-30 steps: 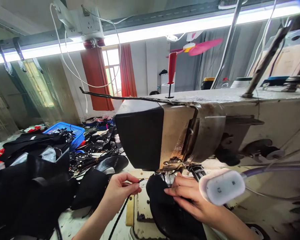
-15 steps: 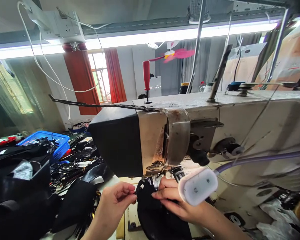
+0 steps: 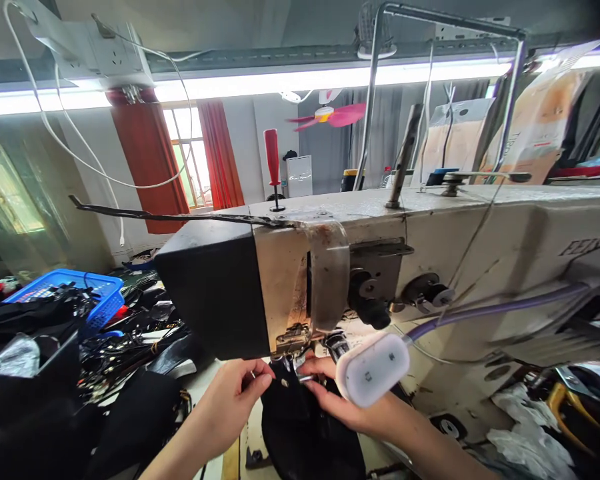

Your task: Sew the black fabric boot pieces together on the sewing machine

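Note:
A black fabric piece (image 3: 287, 427) lies under the needle area of a sewing machine (image 3: 285, 287) and hangs toward me. My left hand (image 3: 233, 400) is closed in a pinch at the fabric's left edge, just below the machine head. On the other side, my right hand (image 3: 337, 393) has its fingers bent at the fabric's upper right, close to the presser foot. A slim shiny bit (image 3: 305, 378) shows between its thumb and forefinger; its kind is unclear. A small pale spot (image 3: 285, 383) sits on the fabric. The white lamp (image 3: 375, 370) hides part of my right hand.
A blue basket (image 3: 97, 297) and heaps of black pieces and cords (image 3: 145, 333) are at the left. A red-handled screwdriver (image 3: 272, 160) stands on the machine top. A purple tube (image 3: 500, 310) runs to the lamp. Crumpled plastic (image 3: 525, 427) lies at lower right.
The view has shifted to the right, so the machine appears further left. My right fingers have spread slightly, and the shiny bit shows between them. My left hand keeps its pinch.

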Available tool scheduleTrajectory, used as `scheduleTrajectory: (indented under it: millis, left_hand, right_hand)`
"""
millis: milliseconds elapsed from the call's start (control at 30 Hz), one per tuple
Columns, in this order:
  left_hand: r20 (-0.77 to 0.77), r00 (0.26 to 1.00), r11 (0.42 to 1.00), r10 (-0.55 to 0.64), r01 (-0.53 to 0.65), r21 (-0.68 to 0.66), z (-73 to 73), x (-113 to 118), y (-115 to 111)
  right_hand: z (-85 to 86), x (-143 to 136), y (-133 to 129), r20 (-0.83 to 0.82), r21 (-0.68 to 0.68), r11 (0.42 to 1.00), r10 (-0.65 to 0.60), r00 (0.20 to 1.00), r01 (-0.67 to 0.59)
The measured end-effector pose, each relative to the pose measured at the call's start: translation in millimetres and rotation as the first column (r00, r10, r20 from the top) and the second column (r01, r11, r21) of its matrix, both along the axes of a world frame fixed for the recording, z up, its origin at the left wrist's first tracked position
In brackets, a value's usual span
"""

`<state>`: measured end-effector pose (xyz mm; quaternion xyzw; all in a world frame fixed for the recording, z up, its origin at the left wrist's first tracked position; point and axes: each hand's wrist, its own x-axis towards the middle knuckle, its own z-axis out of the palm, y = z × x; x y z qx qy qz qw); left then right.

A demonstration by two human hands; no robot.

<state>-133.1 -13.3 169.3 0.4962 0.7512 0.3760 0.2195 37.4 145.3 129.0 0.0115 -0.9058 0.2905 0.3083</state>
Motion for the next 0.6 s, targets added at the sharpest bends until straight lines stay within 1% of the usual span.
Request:
scheduleTrajectory:
  millis: [100, 167, 233, 300, 400, 533, 600]
  left_hand:
    - [0.102, 0.995, 0.999, 0.021, -0.018, -0.039, 4.0, 2, 16]
    - [0.150, 0.987, 0.998, 0.052, -0.047, -0.038, 5.2, 3, 22]
    - [0.181, 0.981, 0.997, 0.070, -0.065, -0.034, 5.7, 3, 24]
    - [0.203, 0.975, 0.995, 0.094, -0.088, -0.042, 4.9, 4, 23]
    - [0.195, 0.975, 0.994, 0.107, -0.099, -0.049, 0.6, 3, 20]
    - [0.073, 0.991, 0.993, 0.114, -0.113, -0.022, -5.8, 3, 17]
    - [0.079, 0.990, 0.993, 0.121, -0.120, -0.020, -7.6, 3, 17]
  right_hand:
    - [-0.5, -3, -2, -0.040, -0.088, 0.994, -0.074, 0.996, 0.070]
    - [-4.3, -5, -2, -0.026, -0.082, 0.995, -0.067, 0.997, 0.065]
    - [-11.6, -6, 2, 0.006, -0.025, 0.998, -0.058, 0.998, 0.058]
    - [-20.2, -6, 6, 0.033, 0.067, 0.996, -0.066, 0.997, 0.063]
    - [-28.2, -5, 10, 0.019, 0.182, 0.973, -0.147, 0.989, 0.142]
    - [-25.5, -6, 11, -0.034, 0.252, 0.954, -0.157, 0.987, 0.161]
    - [-24.5, -7, 10, -0.040, 0.265, 0.950, -0.162, 0.986, 0.166]
